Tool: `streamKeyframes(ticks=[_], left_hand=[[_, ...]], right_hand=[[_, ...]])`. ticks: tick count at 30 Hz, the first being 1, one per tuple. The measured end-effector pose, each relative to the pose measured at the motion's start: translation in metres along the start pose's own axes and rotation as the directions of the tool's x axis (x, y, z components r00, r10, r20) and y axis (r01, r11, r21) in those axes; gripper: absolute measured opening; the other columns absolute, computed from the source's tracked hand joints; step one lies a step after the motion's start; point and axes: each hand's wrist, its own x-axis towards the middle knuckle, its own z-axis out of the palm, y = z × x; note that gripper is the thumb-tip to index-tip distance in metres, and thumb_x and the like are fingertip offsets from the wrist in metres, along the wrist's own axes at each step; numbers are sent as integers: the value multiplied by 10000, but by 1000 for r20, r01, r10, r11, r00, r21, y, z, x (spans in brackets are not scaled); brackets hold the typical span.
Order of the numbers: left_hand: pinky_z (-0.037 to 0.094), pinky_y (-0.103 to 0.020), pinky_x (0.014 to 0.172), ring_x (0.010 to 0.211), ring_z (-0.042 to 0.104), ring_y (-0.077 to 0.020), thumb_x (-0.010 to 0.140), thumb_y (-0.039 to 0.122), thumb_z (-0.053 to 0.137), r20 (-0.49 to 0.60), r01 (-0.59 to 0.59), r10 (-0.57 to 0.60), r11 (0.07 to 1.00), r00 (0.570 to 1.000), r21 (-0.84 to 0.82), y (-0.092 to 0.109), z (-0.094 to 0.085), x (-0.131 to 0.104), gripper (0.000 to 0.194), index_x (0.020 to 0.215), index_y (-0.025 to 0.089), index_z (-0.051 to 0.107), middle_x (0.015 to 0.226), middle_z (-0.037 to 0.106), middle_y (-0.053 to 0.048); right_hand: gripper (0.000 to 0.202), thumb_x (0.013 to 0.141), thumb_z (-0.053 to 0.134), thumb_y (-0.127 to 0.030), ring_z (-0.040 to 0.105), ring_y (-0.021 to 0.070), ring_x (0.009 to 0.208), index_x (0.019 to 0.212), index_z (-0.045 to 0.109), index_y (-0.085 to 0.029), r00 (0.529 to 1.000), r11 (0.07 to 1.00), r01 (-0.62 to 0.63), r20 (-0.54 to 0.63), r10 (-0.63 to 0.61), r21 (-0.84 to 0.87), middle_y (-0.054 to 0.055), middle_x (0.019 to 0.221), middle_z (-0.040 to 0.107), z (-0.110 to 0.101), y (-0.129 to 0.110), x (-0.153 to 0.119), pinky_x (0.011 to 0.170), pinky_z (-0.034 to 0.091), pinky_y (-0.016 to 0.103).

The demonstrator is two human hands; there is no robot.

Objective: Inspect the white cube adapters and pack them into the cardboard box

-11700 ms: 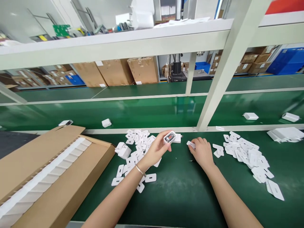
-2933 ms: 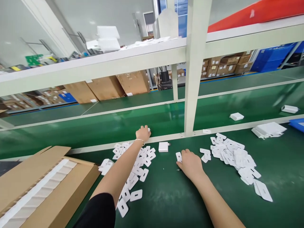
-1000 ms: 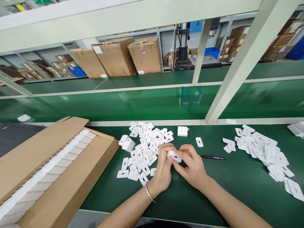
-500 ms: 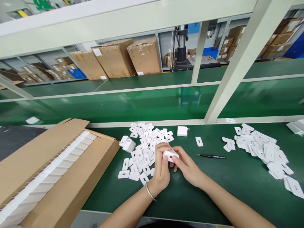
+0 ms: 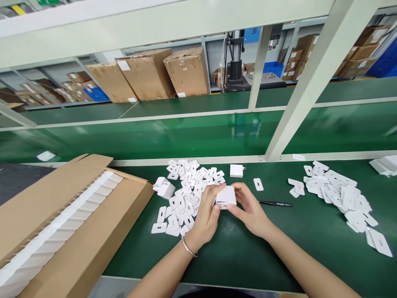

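Observation:
A white block-shaped charger [image 5: 226, 196] is held between both hands above the green table. My left hand [image 5: 207, 213] grips its left side, and my right hand [image 5: 249, 210] has its fingers round the right side. Left of the hands lies a spread of small white slotted plates [image 5: 186, 186]. Behind them rests another white charger [image 5: 236, 170] with its metal connector pointing right. One slotted plate [image 5: 258, 184] lies alone, and black tweezers [image 5: 276, 203] sit just right of my right hand. More white chargers [image 5: 165, 188] stand by the plates' left edge.
An open cardboard box [image 5: 124, 207] with white dividers takes up the left. On the right is a second pile of white plates [image 5: 344, 194], with a white object [image 5: 384, 166] beyond it. A slanted metal post [image 5: 300, 82] rises behind the table [image 5: 248, 256].
Both hands have turned the held charger, so its broad white face now shows instead of the end with a red spot. My right hand has shifted slightly right. The view has moved a little.

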Motion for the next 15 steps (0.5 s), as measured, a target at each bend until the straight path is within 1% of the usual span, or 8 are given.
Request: streamKeyframes(ticks=[4,7,9,12,15], left_hand=[[455,-437,957,1105,544,-273,1104,454,325,-34,-3,4,999,999,42,3,1,0,395,1402,311,540,1182,556,-92],[466,-405,881,1023,549,-254,1107,432,319,-53,-7,10,999,999,54,4,3,-1,385,1374,315,572,1106,532,-75],[470,-394,858,992,549,-243,1110,425,318,-58,-6,9,999,998,52,4,4,-2,384,1364,318,585,1078,520,-67],[479,-400,864,983,555,-241,1108,420,340,-63,0,3,999,998,54,3,5,-2,368,1341,307,601,1067,530,-69],[482,-393,845,961,556,-237,1106,408,361,-61,6,-3,998,998,62,2,5,-1,347,1312,295,616,1045,537,-66]], right_hand=[[351,936,714,-479,660,220,1066,1172,560,-272,1000,1000,-1,4,1,-14,66,1142,648,2,0,-1,962,564,401],[372,940,707,-484,657,231,1118,1211,565,-271,1000,1000,-19,12,19,1,84,1209,650,2,1,-2,999,557,417],[384,944,700,-494,648,239,1157,1232,576,-271,1000,1000,-22,16,22,15,91,1240,641,3,1,-1,1030,544,428],[351,953,679,-522,655,235,1129,1183,610,-267,999,999,-33,11,32,35,79,1184,637,4,1,-1,1024,548,422],[328,954,668,-544,659,218,1037,1107,631,-257,999,999,-40,-4,40,17,61,1099,631,4,1,0,966,565,393]])
